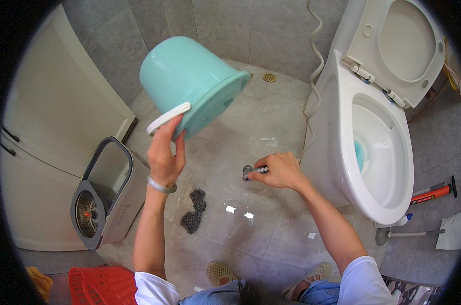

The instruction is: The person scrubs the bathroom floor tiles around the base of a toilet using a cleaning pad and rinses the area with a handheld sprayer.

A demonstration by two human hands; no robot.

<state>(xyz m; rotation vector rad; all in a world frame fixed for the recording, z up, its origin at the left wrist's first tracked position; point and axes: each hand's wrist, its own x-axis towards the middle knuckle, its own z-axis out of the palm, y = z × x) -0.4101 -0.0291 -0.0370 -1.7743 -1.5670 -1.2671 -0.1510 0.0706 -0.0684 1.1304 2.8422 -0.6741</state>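
Observation:
My left hand (166,150) grips the rim of a turquoise plastic bucket (184,72) beside its white handle (169,117). The bucket is tilted on its side in front of me, its mouth facing down and right. In my right hand (278,170) is a small chrome spray nozzle (247,172), its round head pointing left above the tiled floor. No water is plainly seen coming from it. A dark grey mesh scouring pad (194,211) lies on the floor between my forearms, near the left one.
At right stands a white toilet (341,152), lid raised, with an orange pump-like tool (431,195) and a plunger (383,236) beside it. A mop bucket with spinner (120,213) stands left, a red perforated basket (100,284) lower left. A round floor drain (269,77) lies ahead.

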